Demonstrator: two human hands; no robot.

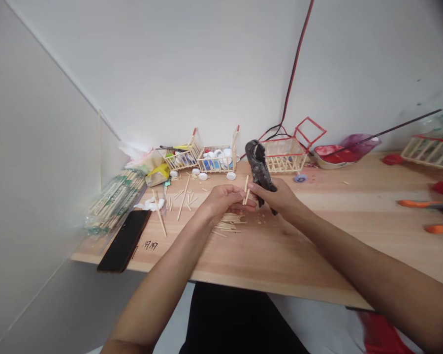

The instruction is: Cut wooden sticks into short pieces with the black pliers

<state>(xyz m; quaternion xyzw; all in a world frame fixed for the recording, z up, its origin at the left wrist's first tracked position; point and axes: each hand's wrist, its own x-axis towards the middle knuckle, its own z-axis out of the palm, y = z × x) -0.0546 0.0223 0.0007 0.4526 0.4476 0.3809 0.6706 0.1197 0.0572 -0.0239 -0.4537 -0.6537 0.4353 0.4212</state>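
Note:
My left hand (228, 200) is closed, its fingers pinching two short wooden sticks (246, 191) that stand upright. In my right hand (278, 195) is a pair of black pliers (259, 164) with the worn head pointing up and away. The tips of my right thumb and fingers come right up to the sticks; whether they also press on them I cannot tell. Just under my left hand, a pile of short cut sticks (227, 225) lies on the wooden table (243, 265).
Small stick carts stand along the wall: two filled ones (217, 160) and a red-trimmed one (284, 155). To the left are bagged sticks (114, 196), a black phone (123, 241) and loose sticks (183, 199). On the right are a red paint tub (334, 157) and orange-handled tools (424, 203).

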